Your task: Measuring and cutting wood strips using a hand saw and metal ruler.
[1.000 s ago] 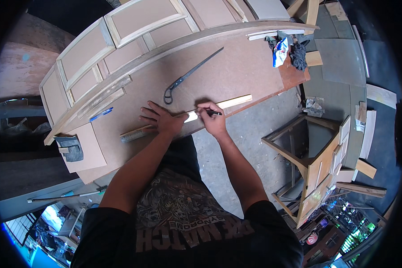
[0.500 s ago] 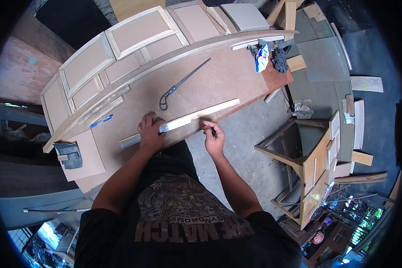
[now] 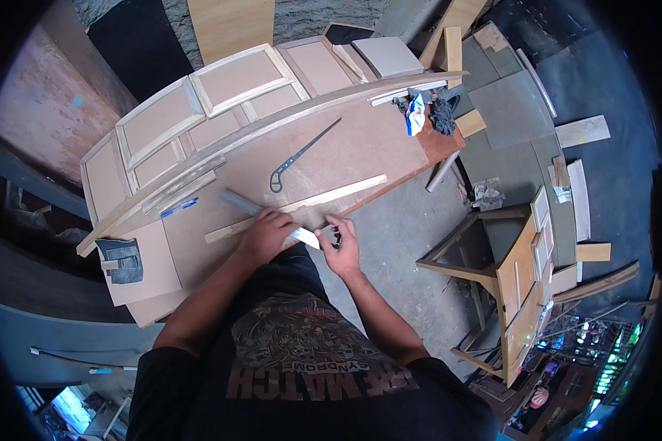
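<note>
My left hand [image 3: 267, 234] is closed around a flat silvery strip [image 3: 307, 237] that looks like a metal ruler. Its grey far end slants up and left over the board, and its bright near end points toward my right hand [image 3: 340, 248]. The fingers of that hand are bent, with the tips beside the bright end; a small dark thing, too small to name, shows among them. Just beyond my hands, a narrow pale wood strip [image 3: 338, 192] lies along the bench. Farther up, a handsaw [image 3: 290, 163] with a dark handle rests on the brown board [image 3: 235, 165].
Pale panelled frames [image 3: 243, 77] lie along the far side behind a long wooden rail [image 3: 272, 109]. A blue pen-like thing [image 3: 180, 207] and offcuts are at left. A white-blue packet [image 3: 415, 115] and dark cloth [image 3: 442, 116] sit far right. A wooden stand [image 3: 485, 275] occupies the right-hand floor.
My left hand has lifted and turned the silvery strip away from the wood strip, so it now slants across it. My right hand has moved left, to the strip's near end.
</note>
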Demonstrator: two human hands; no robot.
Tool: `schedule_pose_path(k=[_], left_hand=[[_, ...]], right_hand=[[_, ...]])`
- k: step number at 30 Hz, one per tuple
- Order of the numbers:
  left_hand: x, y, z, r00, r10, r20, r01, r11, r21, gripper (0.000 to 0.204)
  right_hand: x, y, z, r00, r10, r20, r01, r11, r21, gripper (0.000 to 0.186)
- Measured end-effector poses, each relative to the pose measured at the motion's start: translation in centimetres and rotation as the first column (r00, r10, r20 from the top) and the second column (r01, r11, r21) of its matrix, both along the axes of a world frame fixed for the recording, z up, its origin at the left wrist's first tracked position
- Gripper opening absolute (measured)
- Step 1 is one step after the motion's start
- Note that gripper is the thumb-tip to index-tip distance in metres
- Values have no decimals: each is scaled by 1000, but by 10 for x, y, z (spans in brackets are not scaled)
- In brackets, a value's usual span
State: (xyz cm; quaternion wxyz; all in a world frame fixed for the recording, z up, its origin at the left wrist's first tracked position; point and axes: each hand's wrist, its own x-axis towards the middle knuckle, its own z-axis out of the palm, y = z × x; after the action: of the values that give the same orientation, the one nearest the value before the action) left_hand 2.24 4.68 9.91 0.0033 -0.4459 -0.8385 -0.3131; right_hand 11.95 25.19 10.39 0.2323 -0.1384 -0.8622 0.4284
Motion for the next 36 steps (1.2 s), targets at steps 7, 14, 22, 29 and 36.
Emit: schedule_pose_path(k=[7, 14, 22, 29, 36], left_hand=[[23, 24, 9, 983, -181, -6, 181, 983, -26, 31], [30, 34, -23, 964, 195, 183, -197, 980, -4, 69], [5, 43, -55, 905, 325, 273, -256, 931, -261, 90], [-4, 43, -70, 942, 299, 152, -264, 941, -209, 88], [-5, 54, -70, 910, 358, 208, -292, 911, -290, 86]], right_hand=[[59, -5, -20, 940, 139, 311, -87, 981, -175, 23], [107, -14, -43, 898, -73, 433, 155, 975, -159, 30], [107, -21, -72, 907, -69, 415, 165, 966, -200, 29], [106, -10, -61, 872, 151, 466, -85, 984, -160, 66], [109, -8, -67, 865, 218, 453, -172, 975, -141, 69]])
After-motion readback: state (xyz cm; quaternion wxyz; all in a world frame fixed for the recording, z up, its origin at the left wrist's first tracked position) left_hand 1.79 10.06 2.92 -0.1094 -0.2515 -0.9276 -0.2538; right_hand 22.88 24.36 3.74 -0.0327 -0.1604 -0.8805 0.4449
